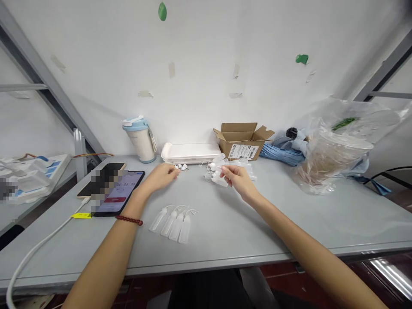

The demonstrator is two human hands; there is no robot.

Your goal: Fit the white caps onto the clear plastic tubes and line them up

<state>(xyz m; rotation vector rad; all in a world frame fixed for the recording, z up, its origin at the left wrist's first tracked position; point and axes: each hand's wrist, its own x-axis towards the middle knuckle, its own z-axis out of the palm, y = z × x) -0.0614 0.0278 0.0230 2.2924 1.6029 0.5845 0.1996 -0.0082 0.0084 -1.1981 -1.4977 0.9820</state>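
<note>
My right hand (238, 178) is closed in a pinch on one of the small translucent plastic vials (219, 179), beside a loose cluster of similar vials (245, 165). Fingers curled together, my left hand (162, 175) rests at the edge of a small pile of white pieces (182, 167); what its fingertips hold, if anything, is hidden. Nearer to me, between the forearms, several flat translucent vials (175, 225) lie side by side, each with a thin curved white tail at its far end.
Along the wall stand a blue-lidded cup (140, 141), a white flat pack (193, 151) and an open cardboard box (243, 141). Two phones, one showing a timer (120, 193), lie left with a white cable (35, 246). A plastic bag (331, 159) and blue cloth (283, 148) sit right.
</note>
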